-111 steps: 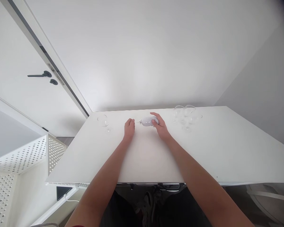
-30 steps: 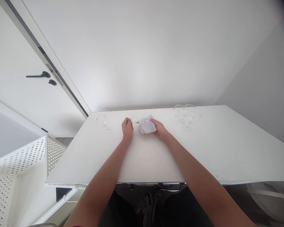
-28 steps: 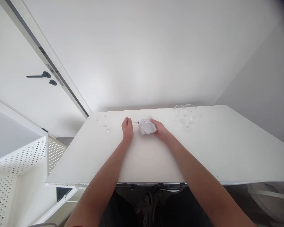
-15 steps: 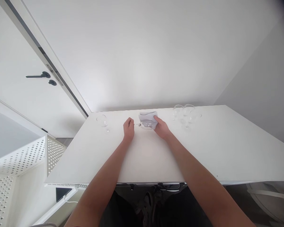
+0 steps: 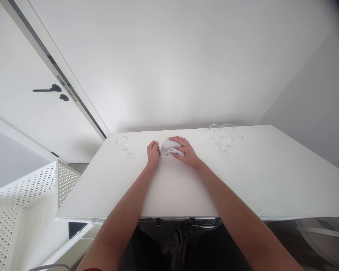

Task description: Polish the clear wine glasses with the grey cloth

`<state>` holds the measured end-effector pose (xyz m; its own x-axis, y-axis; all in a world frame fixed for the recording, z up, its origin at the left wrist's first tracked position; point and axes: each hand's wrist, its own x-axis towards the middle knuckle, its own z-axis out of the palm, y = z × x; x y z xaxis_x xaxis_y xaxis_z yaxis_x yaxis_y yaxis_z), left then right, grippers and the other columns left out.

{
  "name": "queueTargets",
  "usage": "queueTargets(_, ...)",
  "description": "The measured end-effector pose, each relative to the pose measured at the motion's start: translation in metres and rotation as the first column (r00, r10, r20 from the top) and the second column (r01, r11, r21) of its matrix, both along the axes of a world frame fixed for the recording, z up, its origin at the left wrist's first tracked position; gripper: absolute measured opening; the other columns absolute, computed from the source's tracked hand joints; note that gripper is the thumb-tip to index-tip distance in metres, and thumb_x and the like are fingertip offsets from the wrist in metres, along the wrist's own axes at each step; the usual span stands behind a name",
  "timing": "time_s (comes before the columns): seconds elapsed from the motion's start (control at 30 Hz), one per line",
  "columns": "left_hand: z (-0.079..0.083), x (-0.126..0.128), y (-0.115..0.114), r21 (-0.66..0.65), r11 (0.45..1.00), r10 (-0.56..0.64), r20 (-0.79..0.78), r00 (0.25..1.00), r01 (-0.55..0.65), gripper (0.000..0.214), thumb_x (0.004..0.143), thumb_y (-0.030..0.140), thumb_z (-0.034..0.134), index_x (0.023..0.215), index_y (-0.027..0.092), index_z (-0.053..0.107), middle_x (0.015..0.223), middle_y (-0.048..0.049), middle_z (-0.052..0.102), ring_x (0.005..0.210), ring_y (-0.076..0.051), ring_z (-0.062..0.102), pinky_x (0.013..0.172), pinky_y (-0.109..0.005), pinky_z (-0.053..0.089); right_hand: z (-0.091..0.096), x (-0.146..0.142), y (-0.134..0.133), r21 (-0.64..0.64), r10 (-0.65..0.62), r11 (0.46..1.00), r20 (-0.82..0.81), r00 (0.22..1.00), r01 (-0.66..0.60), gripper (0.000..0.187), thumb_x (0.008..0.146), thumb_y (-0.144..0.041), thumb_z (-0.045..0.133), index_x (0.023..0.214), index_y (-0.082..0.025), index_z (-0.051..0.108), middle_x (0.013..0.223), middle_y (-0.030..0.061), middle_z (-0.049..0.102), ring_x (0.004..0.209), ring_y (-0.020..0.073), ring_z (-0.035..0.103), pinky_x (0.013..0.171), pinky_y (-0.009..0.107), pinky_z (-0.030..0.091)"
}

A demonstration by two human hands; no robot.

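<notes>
My left hand (image 5: pixel 153 151) is closed around the stem or foot end of a wine glass, which lies sideways between my hands. A pale grey cloth (image 5: pixel 169 146) is wrapped over the bowl and hides nearly all of the glass. My right hand (image 5: pixel 185 151) grips the cloth from the right, fingers over the top and thumb on the near side. Both hands are above the far half of the white table (image 5: pixel 175 188).
One wine glass (image 5: pixel 124 145) stands at the table's far left. Several more wine glasses (image 5: pixel 223 139) are grouped at the far right, close to the wall (image 5: pixel 169 64). A door with a dark handle (image 5: pixel 46 90) is at the left, beside a perforated white panel (image 5: pixel 66 180).
My right hand has moved left and folded the cloth around the bowl, which was visible before and is now covered. My left hand has stayed almost in place on the glass.
</notes>
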<state>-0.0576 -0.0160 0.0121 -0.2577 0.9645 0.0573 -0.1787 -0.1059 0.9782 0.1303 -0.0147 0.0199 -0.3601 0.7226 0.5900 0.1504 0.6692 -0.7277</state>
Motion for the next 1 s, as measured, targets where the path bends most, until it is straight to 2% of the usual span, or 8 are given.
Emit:
queueTargets(0.1, 0.001, 0.001, -0.001, 0.029, 0.999, -0.034, -0.028, 0.999, 0.035, 0.038, 0.086, 0.035, 0.062, 0.067, 0.020, 0.033, 0.063, 0.0042, 0.028, 0.051, -0.008, 0.026, 0.046, -0.022, 0.024, -0.003, -0.002, 0.001, -0.078, -0.075, 0.995, -0.070, 0.995, 0.070, 0.020, 0.090, -0.048, 0.067, 0.088, -0.033, 0.079, 0.137, 0.0021, 0.064, 0.131, 0.0294, 0.051, 0.116, 0.050, 0.034)
queueTargets(0.2, 0.002, 0.001, -0.003, 0.047, 0.996, -0.068, -0.023, 0.997, 0.069, 0.039, 0.087, 0.035, 0.063, 0.067, 0.020, 0.033, 0.064, 0.0044, 0.025, 0.051, -0.007, 0.023, 0.045, -0.022, 0.021, -0.007, -0.004, 0.002, -0.280, -0.154, 0.953, -0.127, 0.980, 0.114, 0.035, 0.092, -0.059, 0.061, 0.089, -0.027, 0.077, 0.119, 0.0044, 0.070, 0.111, 0.0270, 0.061, 0.103, 0.044, 0.045)
queueTargets(0.37, 0.001, 0.000, -0.003, 0.084, 0.991, -0.099, -0.004, 0.995, 0.099, 0.040, 0.087, 0.035, 0.064, 0.066, 0.020, 0.033, 0.066, 0.0037, 0.024, 0.051, -0.007, 0.020, 0.045, -0.023, 0.019, -0.017, -0.003, 0.012, -0.716, -0.313, 0.696, -0.225, 0.923, 0.061, 0.055, 0.086, -0.073, 0.058, 0.086, -0.021, 0.073, 0.084, 0.0079, 0.071, 0.082, 0.0257, 0.065, 0.070, 0.036, 0.053)
queueTargets(0.53, 0.001, -0.002, -0.001, 0.096, 0.994, -0.066, 0.063, 0.996, 0.060, 0.042, 0.087, 0.037, 0.066, 0.067, 0.019, 0.034, 0.068, 0.0032, 0.028, 0.051, -0.006, 0.020, 0.044, -0.023, 0.020, -0.019, -0.004, 0.018, -0.806, -0.368, 0.589, -0.335, 0.868, -0.061, 0.042, 0.087, -0.063, 0.064, 0.091, -0.021, 0.071, 0.084, 0.0084, 0.072, 0.083, 0.0260, 0.067, 0.063, 0.034, 0.055)
queueTargets(0.63, 0.002, -0.002, 0.000, 0.104, 0.994, -0.023, 0.117, 0.993, 0.011, 0.045, 0.087, 0.044, 0.067, 0.068, 0.020, 0.035, 0.068, 0.0036, 0.030, 0.051, -0.006, 0.021, 0.044, -0.022, 0.023, -0.010, -0.006, 0.012, -0.842, -0.412, 0.530, -0.363, 0.836, -0.104, 0.033, 0.091, -0.053, 0.062, 0.098, -0.021, 0.069, 0.097, 0.0084, 0.073, 0.087, 0.0246, 0.068, 0.062, 0.033, 0.056)
queueTargets(0.73, 0.002, -0.001, 0.001, 0.119, 0.991, 0.037, 0.130, 0.991, -0.053, 0.046, 0.088, 0.050, 0.067, 0.071, 0.021, 0.036, 0.067, 0.0040, 0.029, 0.052, -0.007, 0.023, 0.044, -0.021, 0.024, 0.002, -0.007, 0.003, -0.860, -0.368, 0.464, -0.405, 0.837, -0.211, 0.031, 0.094, -0.049, 0.059, 0.105, -0.021, 0.065, 0.100, 0.0087, 0.072, 0.085, 0.0251, 0.070, 0.058, 0.034, 0.056)
queueTargets(0.83, 0.002, 0.000, 0.001, 0.098, 0.992, 0.074, 0.095, 0.993, -0.083, 0.044, 0.089, 0.050, 0.066, 0.072, 0.021, 0.037, 0.068, 0.0039, 0.028, 0.053, -0.008, 0.024, 0.045, -0.021, 0.023, 0.009, -0.007, -0.004, -0.842, -0.280, 0.453, -0.448, 0.849, -0.295, 0.033, 0.095, -0.051, 0.058, 0.108, -0.021, 0.063, 0.097, 0.0093, 0.071, 0.081, 0.0264, 0.070, 0.054, 0.034, 0.053)
queueTargets(1.0, 0.000, 0.000, 0.001, 0.077, 0.997, 0.028, 0.046, 0.999, -0.032, 0.040, 0.092, 0.046, 0.062, 0.072, 0.021, 0.037, 0.068, 0.0033, 0.028, 0.055, -0.009, 0.025, 0.046, -0.021, 0.023, 0.015, -0.003, -0.006, -0.736, -0.220, 0.562, -0.573, 0.790, -0.378, 0.037, 0.094, -0.055, 0.058, 0.108, -0.021, 0.063, 0.096, 0.0096, 0.073, 0.079, 0.0263, 0.070, 0.056, 0.035, 0.053)
